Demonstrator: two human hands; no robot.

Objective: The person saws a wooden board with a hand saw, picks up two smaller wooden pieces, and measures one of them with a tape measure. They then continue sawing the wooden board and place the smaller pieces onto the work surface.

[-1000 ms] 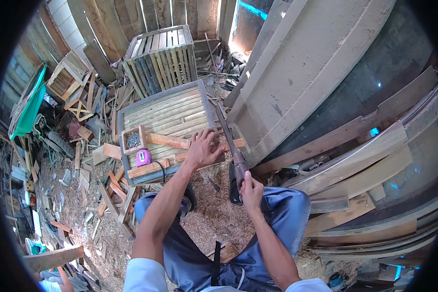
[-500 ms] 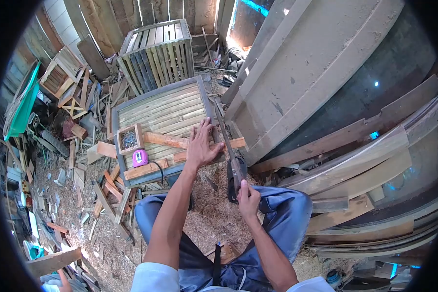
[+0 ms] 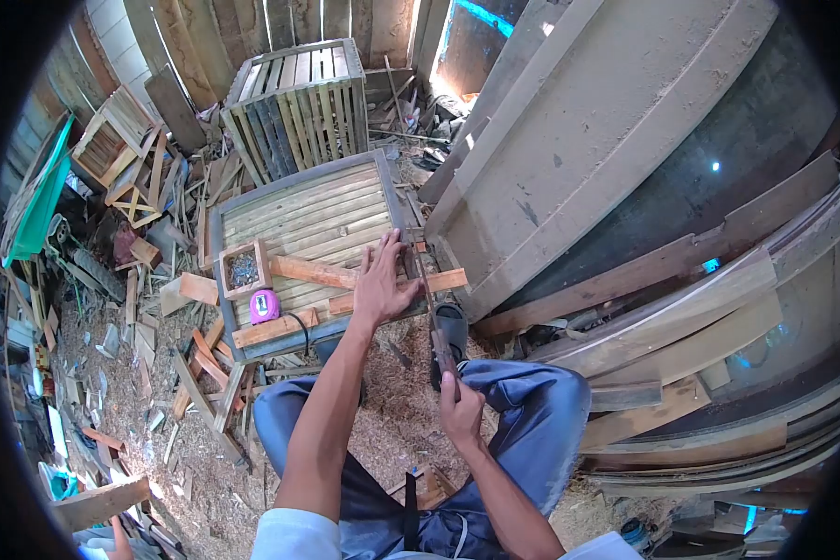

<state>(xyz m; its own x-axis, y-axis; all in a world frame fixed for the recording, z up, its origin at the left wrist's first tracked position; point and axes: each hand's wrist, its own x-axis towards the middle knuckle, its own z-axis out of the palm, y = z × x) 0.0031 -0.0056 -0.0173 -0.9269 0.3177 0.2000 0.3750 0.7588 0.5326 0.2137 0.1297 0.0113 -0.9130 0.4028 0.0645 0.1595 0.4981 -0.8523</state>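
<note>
My left hand (image 3: 381, 287) lies with its fingers stretched out over a short wooden strip (image 3: 446, 280), on the edge of a low slatted bench top (image 3: 308, 219). The strip's right end sticks out past the bench's dark frame. My right hand (image 3: 462, 411) is wrapped round the handle of a handsaw (image 3: 442, 350). Seen nearly edge-on, the saw's narrow blade runs up across the strip, just right of my left hand. Further left on the bench are another strip (image 3: 313, 272), a small wooden box of nails (image 3: 244, 268) and a pink tape measure (image 3: 264, 305).
A slatted crate (image 3: 299, 112) stands behind the bench. Large boards (image 3: 569, 168) lean on the right, above stacked planks (image 3: 672, 411). Wood offcuts (image 3: 210, 364) and sawdust cover the floor at left. Part of another person's arm (image 3: 121, 539) shows at the lower left.
My right hand has drawn the handsaw back towards my body and slightly left, along the strip. My left hand keeps its place on the wood.
</note>
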